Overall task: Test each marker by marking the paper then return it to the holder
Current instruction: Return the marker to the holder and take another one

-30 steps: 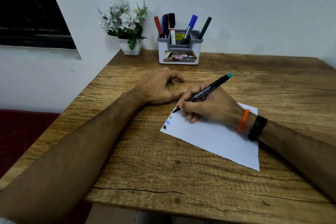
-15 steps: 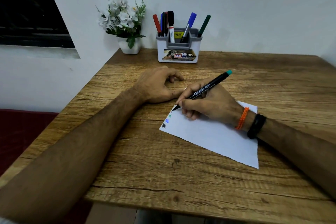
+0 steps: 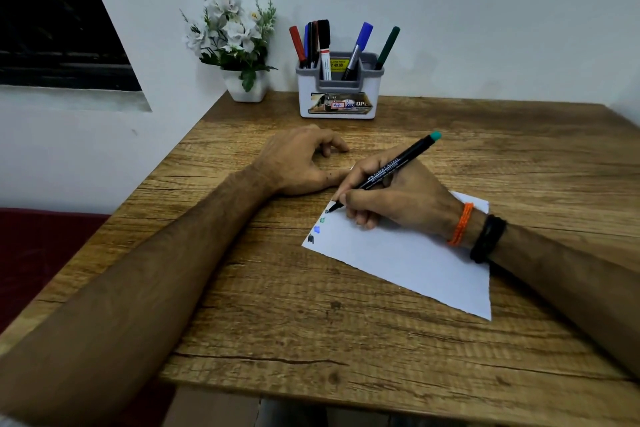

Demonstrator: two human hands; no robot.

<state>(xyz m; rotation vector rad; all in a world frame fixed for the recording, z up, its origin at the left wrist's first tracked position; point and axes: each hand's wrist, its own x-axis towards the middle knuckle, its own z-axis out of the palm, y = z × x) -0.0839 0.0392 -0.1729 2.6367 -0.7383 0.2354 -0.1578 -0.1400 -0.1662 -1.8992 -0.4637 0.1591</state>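
Head view: right hand (image 3: 398, 198) still pinching marker (image 3: 388, 172), tip now w/ new mark on paper (image 3: 408, 260); left hand (image 3: 298, 163) curled, empty.

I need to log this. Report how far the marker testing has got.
Done: three swatches sit along the paper's left edge. In hand: the right hand presses the teal-capped marker down for a fourth mark; the left hand rests on the table. Left: return it to the holder; which markers there remain untested can't be told.

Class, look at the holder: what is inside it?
The holder contains upright markers: red, black, blue, green, plus thinner pens. Their lower ends are hidden by its walls.
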